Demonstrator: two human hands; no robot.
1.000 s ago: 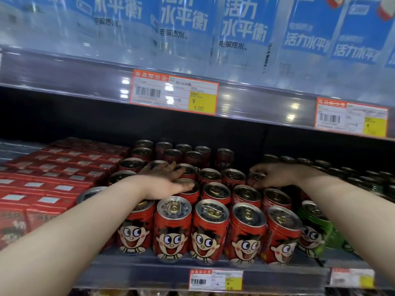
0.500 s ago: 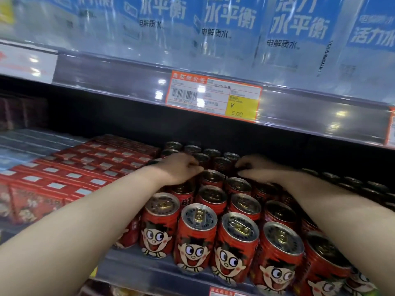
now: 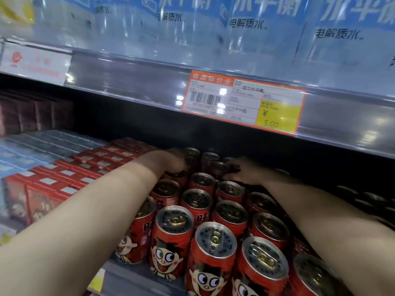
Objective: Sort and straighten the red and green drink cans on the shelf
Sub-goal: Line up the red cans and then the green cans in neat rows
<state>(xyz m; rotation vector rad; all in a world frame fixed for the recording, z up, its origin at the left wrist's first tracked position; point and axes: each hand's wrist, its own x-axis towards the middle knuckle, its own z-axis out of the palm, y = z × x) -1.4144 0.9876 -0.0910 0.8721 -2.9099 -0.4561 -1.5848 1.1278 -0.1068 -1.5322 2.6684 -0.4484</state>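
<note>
Evidently straightening: left hand (image 3: pixel 171 162) and right hand (image 3: pixel 241 173) flank the rear red cans (image 3: pixel 210 159); each grip's state I cannot tell. Next, they likely need drawing forward evenly.

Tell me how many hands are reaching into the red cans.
2. The left hand is over the red cans at the back left, beside the red cartons; the right hand lies on the back cans further right. Both are dim, so their grip is unclear.

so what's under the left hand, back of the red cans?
More red cans: one rim shows just below the left hand. The hand covers the rest, its fingers too, so any grip cannot be told.
</note>
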